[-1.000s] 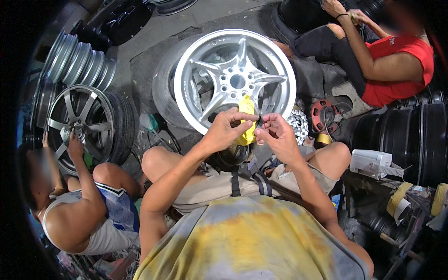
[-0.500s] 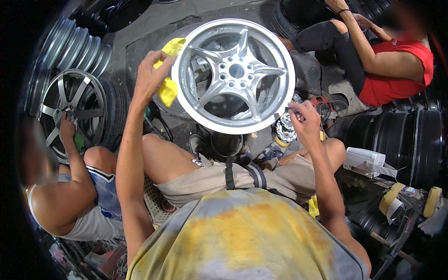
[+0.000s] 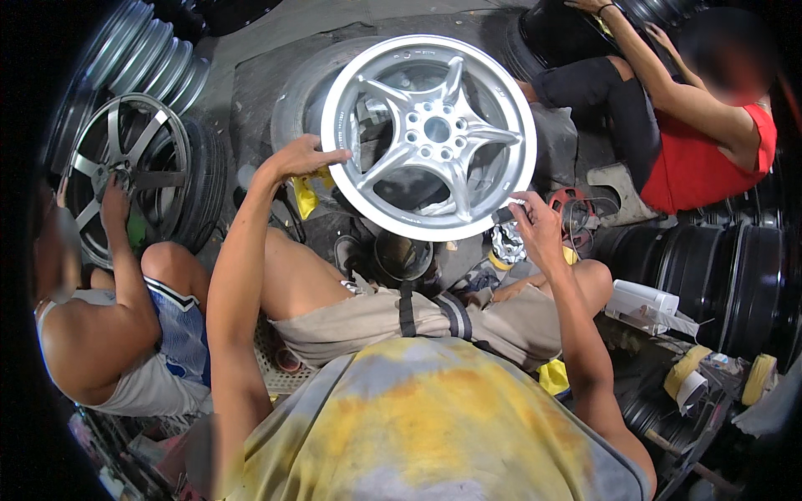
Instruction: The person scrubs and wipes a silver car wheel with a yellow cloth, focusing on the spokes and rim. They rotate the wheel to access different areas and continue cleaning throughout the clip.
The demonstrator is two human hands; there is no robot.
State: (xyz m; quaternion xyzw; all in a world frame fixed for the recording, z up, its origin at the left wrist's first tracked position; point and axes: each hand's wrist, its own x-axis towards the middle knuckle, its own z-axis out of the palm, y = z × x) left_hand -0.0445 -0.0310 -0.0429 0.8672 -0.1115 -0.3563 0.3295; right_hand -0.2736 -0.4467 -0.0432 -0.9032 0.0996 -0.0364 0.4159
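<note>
A silver five-spoke alloy wheel (image 3: 459,171) lies face up in front of me. On its left edge is my left hand (image 3: 302,159), thumb over the lip and the other fingers below it, closed on the wheel. A yellow cloth (image 3: 307,196) hangs beneath that hand; whether the fingers also hold it is hidden. At the lower right edge, my right hand (image 3: 539,219) is closed, pinching a small dark block (image 3: 504,215) against or just beside the lip. The block's exact kind is too small to make out.
A person in red (image 3: 702,159) sits at the right; another person (image 3: 109,351) at the left handles a dark-spoked wheel (image 3: 96,154). Silver rims (image 3: 154,63) stack behind. Black rims (image 3: 710,275) stand at right, near a white box (image 3: 643,296). A red tool with a cord (image 3: 570,207) lies close by.
My left hand has moved down and right, from the cloth at the upper left edge to a grip on the lip. The wheel has shifted slightly right. The cloth now hangs lower.
</note>
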